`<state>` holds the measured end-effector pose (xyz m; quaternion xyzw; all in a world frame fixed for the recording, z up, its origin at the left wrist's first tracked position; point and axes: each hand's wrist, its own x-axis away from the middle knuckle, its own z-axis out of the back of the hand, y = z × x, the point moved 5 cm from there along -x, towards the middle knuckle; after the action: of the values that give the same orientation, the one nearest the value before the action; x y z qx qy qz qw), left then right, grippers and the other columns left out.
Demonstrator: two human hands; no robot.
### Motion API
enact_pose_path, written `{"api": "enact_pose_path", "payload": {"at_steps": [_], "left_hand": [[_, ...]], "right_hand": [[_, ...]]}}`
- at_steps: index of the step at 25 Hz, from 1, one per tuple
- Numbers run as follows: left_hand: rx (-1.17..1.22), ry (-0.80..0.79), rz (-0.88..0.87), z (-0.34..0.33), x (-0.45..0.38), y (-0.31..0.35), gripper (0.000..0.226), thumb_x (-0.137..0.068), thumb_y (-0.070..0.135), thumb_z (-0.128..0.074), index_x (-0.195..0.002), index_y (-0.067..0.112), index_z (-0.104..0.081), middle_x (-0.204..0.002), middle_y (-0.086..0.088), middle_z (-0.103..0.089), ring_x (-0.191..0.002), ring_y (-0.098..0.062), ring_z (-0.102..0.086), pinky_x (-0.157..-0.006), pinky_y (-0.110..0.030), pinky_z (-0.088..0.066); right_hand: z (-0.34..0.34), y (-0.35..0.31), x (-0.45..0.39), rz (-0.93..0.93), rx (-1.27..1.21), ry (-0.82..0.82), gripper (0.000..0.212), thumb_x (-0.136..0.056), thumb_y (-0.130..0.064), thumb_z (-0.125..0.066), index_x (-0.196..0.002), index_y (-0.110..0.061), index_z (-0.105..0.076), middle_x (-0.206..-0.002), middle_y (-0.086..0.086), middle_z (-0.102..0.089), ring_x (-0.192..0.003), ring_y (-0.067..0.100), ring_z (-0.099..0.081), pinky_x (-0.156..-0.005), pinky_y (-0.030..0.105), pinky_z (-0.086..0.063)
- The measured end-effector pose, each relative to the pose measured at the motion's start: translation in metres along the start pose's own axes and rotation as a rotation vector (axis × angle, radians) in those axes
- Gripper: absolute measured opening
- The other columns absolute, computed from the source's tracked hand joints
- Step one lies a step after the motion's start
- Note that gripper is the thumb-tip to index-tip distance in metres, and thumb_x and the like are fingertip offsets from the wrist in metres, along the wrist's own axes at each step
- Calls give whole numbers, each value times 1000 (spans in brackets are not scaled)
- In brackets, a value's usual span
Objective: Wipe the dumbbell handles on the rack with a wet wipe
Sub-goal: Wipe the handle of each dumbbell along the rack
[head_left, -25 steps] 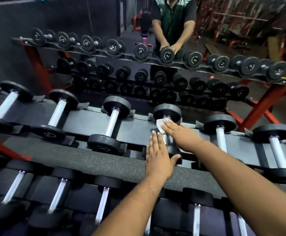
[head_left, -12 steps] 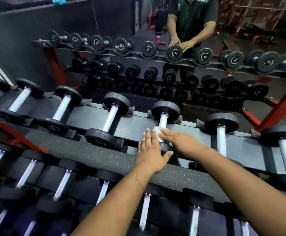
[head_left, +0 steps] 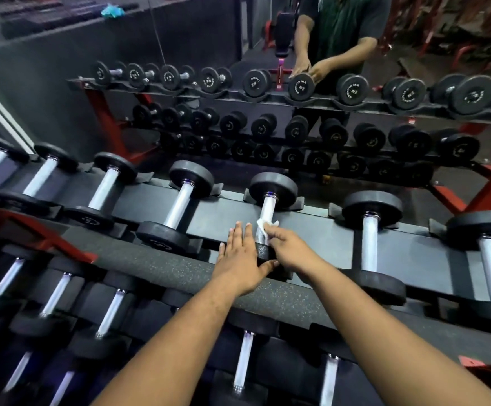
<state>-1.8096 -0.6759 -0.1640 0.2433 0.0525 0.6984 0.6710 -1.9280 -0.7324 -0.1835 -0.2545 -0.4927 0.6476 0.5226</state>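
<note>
- Dumbbell rack (head_left: 232, 209): its top tier runs across the middle of my head view, chrome-handled dumbbells lying in a row with one black head far and one near. More dumbbells sit on the tier below, and a mirror behind shows the same rack again.
- The dumbbell in hand (head_left: 269, 197) is the one in the middle of that top row, its far head in a cradle and its near head mostly hidden under my hands.
- My left hand (head_left: 242, 260) lies flat, fingers straight and together, on the rack deck just left of this dumbbell, thumb reaching across the near head. I judge it is there to steady the weight so that it does not roll.
- My right hand (head_left: 289, 247) comes in from the right with fingers curled, pinching the wet wipe (head_left: 263, 228) against the lower part of the handle (head_left: 268, 208), just above the near head.
- To do this step well, I would keep the wipe wrapped round the bar, not merely laid on top, and draw it along the full length towards the far head, turning it to reach the underside.
- The upper handle shows bare above the wipe, so I judge this bar is partly done at best.
</note>
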Motion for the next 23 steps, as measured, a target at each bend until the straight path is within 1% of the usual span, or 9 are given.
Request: {"api": "enact_pose_path", "payload": {"at_steps": [2,6,10,12,14,17,19,21,23], "left_hand": [[12,14,-4,2,2,1,107,-94,67,-49,-158,17,21,-165,-4,29,-154,-20,21,-125,-43,4],[29,28,-7,5,6,3,106,-94,67,-50,-159,18,18,-166,-3,27,-155,-20,17,-124,-41,1],[25,37,-22,3,4,1,106,-94,66,-50,-158,18,20,-165,-4,28,-154,-20,18,-124,-40,3],[12,31,-35,1,2,1,106,-94,67,-48,-158,17,21,-165,-5,28,-153,-20,21,-125,-40,5],[0,44,-32,0,3,0,106,-94,68,-46,-158,17,21,-164,-6,29,-153,-21,23,-126,-41,6],[20,34,-31,1,1,-1,107,-93,69,-47,-157,19,22,-163,-5,32,-153,-21,23,-126,-42,5],[26,34,-36,0,2,-1,108,-93,69,-48,-157,20,24,-162,-5,35,-153,-21,23,-125,-41,6],[28,47,-39,-1,1,-2,109,-93,69,-48,-157,20,25,-161,-6,37,-153,-21,23,-124,-40,6],[24,45,-45,-2,0,-1,109,-93,69,-47,-156,21,27,-160,-7,37,-153,-22,22,-124,-40,6]], "right_hand": [[6,-7,-15,-41,-45,12,32,-99,-10,-43,-122,-22,-61,-120,0,-59,-109,16,-53,-93,30,-42],[8,-25,-31,-84,-67,35,54,-103,-25,-44,-155,-23,-28,-154,9,-36,-139,24,-38,-112,35,-31],[-4,-5,13,-141,-125,-68,43,-107,-34,-41,-140,-8,-50,-139,-7,-48,-123,13,-49,-104,28,-37],[0,-13,8,-122,-146,5,43,-106,-39,-41,-131,-8,-57,-131,1,-58,-120,22,-56,-103,35,-42],[3,-28,-14,-93,-142,40,54,-101,-50,-43,-137,-10,-48,-135,6,-54,-126,26,-52,-103,39,-41],[9,-32,-40,-110,-327,60,75,-93,-54,-53,-153,-16,-29,-152,3,-40,-137,21,-40,-114,39,-33],[12,-24,-27,-147,-345,48,60,-96,-49,-55,-144,-14,-43,-142,2,-54,-130,16,-50,-111,37,-37],[4,-4,-11,-176,-284,-113,37,-102,-41,-52,-125,-13,-58,-116,-14,-64,-111,1,-56,-101,28,-40],[3,1,-6,-203,-251,-175,34,-102,-42,-53,-114,-13,-64,-103,-13,-65,-100,2,-57,-95,27,-42]]}}
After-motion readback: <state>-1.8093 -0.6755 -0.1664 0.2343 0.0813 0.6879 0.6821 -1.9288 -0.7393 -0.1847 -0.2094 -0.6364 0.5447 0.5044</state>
